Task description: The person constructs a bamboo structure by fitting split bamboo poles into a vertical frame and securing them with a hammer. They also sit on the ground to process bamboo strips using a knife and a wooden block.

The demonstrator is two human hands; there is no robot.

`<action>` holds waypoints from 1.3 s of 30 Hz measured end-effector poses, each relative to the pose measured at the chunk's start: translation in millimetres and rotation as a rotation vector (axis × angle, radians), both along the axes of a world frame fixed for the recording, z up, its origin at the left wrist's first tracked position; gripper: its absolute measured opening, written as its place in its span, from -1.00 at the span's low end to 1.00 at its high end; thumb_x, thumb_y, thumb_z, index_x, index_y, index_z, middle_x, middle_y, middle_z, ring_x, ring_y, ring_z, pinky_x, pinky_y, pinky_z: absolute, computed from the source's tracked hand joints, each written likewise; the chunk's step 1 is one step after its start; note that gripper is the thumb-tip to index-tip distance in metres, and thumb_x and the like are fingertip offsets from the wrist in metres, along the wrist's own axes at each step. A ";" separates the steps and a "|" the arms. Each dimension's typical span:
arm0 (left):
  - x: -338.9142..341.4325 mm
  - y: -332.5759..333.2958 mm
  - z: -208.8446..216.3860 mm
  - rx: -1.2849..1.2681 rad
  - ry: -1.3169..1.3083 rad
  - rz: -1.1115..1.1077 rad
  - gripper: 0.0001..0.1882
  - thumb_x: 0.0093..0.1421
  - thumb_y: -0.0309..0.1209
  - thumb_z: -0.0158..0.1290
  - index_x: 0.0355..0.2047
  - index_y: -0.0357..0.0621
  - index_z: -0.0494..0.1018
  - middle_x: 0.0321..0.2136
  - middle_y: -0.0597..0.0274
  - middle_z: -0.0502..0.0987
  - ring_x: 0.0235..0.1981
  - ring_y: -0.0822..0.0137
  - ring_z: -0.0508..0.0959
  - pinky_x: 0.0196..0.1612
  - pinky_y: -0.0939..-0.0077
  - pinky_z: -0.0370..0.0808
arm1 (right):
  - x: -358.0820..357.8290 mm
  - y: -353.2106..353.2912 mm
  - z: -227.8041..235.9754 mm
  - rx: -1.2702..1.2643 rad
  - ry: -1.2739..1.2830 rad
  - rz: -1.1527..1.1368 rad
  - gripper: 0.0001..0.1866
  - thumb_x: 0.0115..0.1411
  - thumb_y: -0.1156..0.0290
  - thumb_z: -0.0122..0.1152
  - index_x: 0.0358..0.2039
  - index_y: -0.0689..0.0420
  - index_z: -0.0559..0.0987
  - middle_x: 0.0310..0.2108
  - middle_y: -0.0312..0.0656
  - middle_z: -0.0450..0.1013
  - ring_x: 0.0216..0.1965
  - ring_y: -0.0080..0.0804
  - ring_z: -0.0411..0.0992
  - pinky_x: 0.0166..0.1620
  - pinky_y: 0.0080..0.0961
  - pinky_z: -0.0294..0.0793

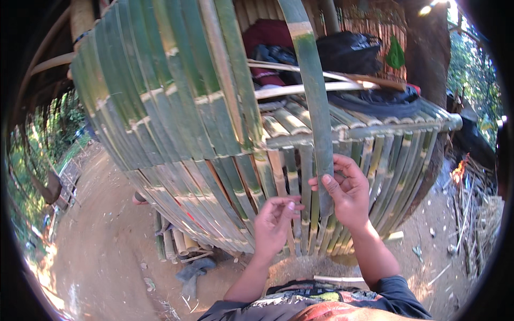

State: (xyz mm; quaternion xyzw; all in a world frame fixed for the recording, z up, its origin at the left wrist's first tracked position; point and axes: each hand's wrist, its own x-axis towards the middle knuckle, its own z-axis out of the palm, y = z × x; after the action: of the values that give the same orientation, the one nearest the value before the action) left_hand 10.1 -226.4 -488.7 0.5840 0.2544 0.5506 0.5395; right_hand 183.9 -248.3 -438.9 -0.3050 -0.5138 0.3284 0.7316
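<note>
bamboo strip [314, 91]: smooth, faintly glossy | wall slats [176, 115]: bamboo, smooth | bag [348, 53]: glossy plastic | ground [96, 214]: matt earth

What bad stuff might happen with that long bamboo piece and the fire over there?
The right hand holds the long bamboo strip near its lower end, so the upper part might swing or tip. That hand is bare, so a rough edge might scratch it. Off to the right, a small flame burns beside a pile of sticks; it might spread.
</note>
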 end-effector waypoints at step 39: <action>24.5 71.1 12.4 0.913 0.543 0.916 -0.91 0.22 -0.58 0.17 -0.27 -0.30 0.51 0.15 -0.06 0.54 -0.02 0.01 0.61 -0.05 0.27 0.60 | -41.4 145.2 102.6 0.216 -0.099 0.004 -0.59 0.36 0.53 0.19 0.15 0.33 0.33 -0.09 -0.06 0.48 -0.10 -0.38 0.57 -0.10 -0.44 0.74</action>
State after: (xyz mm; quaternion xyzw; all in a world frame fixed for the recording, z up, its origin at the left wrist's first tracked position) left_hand 34.7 -155.3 -476.3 0.7031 0.3441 0.6089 -0.1286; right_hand 142.5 -103.1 -336.3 -0.2392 -0.5822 0.2572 0.7332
